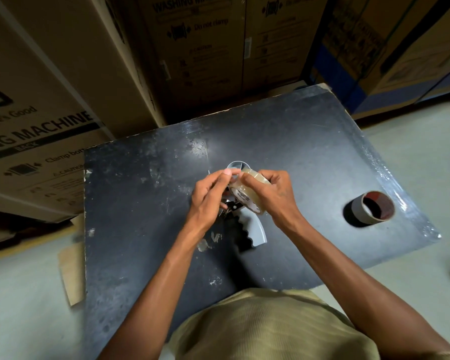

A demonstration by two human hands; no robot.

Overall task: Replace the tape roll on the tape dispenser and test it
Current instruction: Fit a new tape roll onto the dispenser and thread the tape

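A clear tape roll (pixel 247 196) with a printed white core is held above the middle of the black table (pixel 140 203). My right hand (pixel 273 193) grips it from the right side. My left hand (pixel 213 193) pinches at the roll's top left edge with thumb and fingertips. Under both hands lies the grey tape dispenser (pixel 252 229), its ridged handle pointing toward me and its round hub (pixel 238 165) showing just beyond the fingers. The dispenser's metal blade end is partly hidden by my left hand.
An empty cardboard tape core (pixel 372 209) lies on its side at the table's right. Large washing-machine cartons (pixel 50 100) stand close behind and to the left of the table. A flat piece of cardboard (pixel 70 274) lies on the floor at the left.
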